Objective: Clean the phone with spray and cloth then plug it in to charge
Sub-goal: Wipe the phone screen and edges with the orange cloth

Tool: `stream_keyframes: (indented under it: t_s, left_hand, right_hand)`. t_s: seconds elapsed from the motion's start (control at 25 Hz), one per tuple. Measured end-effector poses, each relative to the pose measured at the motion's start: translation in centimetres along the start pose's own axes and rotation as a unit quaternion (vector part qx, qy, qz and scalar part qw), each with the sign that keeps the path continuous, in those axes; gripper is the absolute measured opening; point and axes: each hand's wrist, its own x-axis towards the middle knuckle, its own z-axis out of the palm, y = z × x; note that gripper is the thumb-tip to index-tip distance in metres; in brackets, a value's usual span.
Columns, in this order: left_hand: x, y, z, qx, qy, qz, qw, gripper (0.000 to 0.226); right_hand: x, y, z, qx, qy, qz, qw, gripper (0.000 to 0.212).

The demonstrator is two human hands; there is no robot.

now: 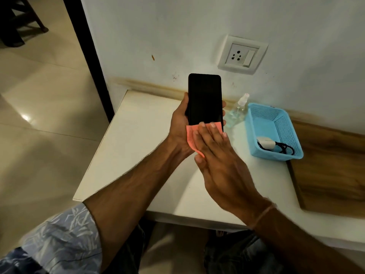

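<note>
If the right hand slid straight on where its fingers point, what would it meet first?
The right hand, flat on the pink cloth, points up along the phone, so it would cross the bare dark screen first. Beyond that, probably the wall; depth is unclear.

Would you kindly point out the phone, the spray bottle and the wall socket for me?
phone [204, 99]: head view, middle of its dark screen.
spray bottle [236, 112]: head view, on the clear body below the nozzle.
wall socket [237, 55]: head view, white face among the pin holes.

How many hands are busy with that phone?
2. The left hand grips the phone from behind; the right hand presses a pink cloth flat on its lower screen.
</note>
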Motion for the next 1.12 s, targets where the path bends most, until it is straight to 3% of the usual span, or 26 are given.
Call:
stream_keyframes:
  t_s: [0.24,0.36,0.48,0.56,0.84,1.0,1.12]
  left_hand:
    - [0.2,-0.3,0.0,0.013,0.009,0.055,0.998,0.050]
    - [-0.2,0.2,-0.6,0.032,-0.001,0.060,0.998,0.054]
    - [-0.1,0.8,-0.6,0.058,-0.016,0.005,0.998,0.076]
    - [0.1,0.8,-0.8,0.060,-0.013,0.011,0.998,0.081]
    - [0.0,0.4,-0.3,0.019,-0.041,0.068,0.997,0.053]
    - [-0.4,-0.6,-0.1,-0.003,-0.045,0.126,0.991,0.053]
    - [-0.4,1.0,-0.3,0.041,-0.026,0.005,0.999,0.071]
  right_hand:
    - [10.0,0.7,-0.7,-0.044,0.046,0.157,0.986,0.061]
    - [8.6,-0.4,0.3,-0.029,0.051,0.111,0.992,0.065]
    - [2.8,-1.5,1.5,0.001,0.009,0.036,0.999,0.073]
    - [-0.1,-1.2,2.0,-0.026,-0.020,0.022,0.999,0.076]
    - [9.3,0.3,-0.3,-0.059,0.029,0.133,0.989,0.073]
    - [9.9,-0.6,-0.2,-0.072,0.020,0.123,0.990,0.075]
    - [4.4,-2.1,0.9,-0.057,-0.001,0.041,0.998,0.073]
